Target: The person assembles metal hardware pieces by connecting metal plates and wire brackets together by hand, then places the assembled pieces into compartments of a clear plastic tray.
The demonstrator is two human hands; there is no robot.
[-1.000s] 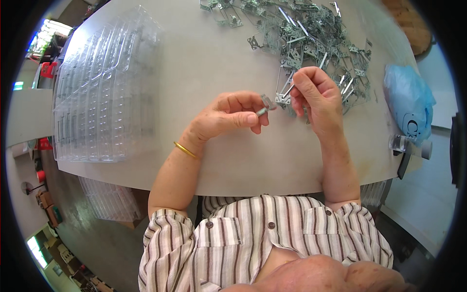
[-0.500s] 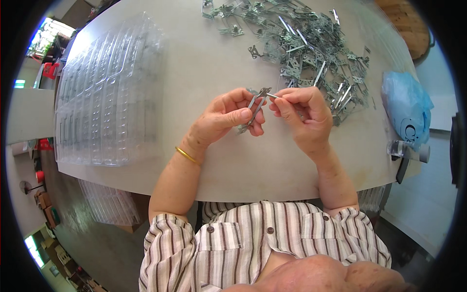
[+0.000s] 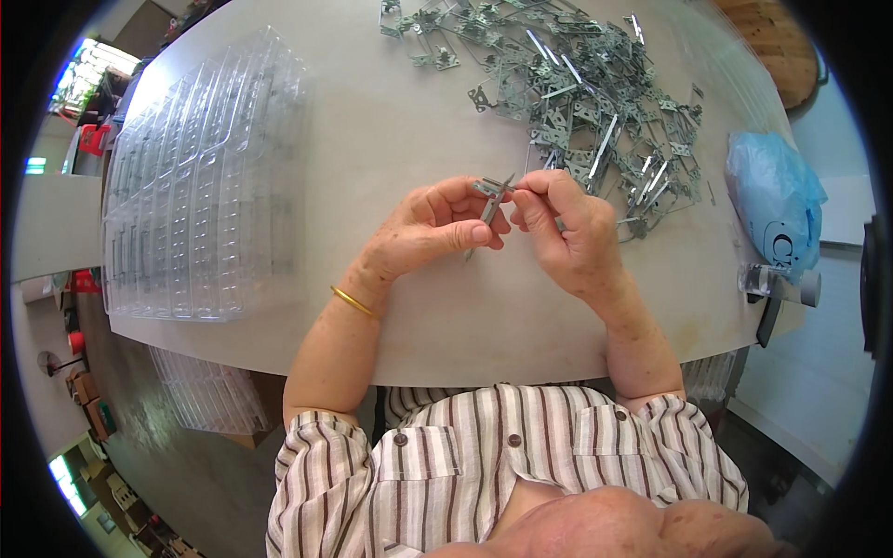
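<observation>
Over the table, my left hand is closed on a small flat metal bracket, held between thumb and fingers. The bracket is grey and narrow, tilted, with a pointed upper end and a short plate at its side. My right hand meets it from the right, thumb and forefinger pinched at the bracket's upper end. A thin metal piece seems to be in that pinch; the fingertips mostly hide it. Beyond my hands lies a loose heap of similar metal brackets, tangled together with shiny flat strips.
On the left of the table stands a stack of clear plastic trays. A blue plastic bag and a clear bottle lie at the right edge. More clear trays are below the table's left front edge.
The bracket in my left hand has turned and now shows more edge-on. My right fingers have come closer to its upper end, covering more of the thin metal piece.
</observation>
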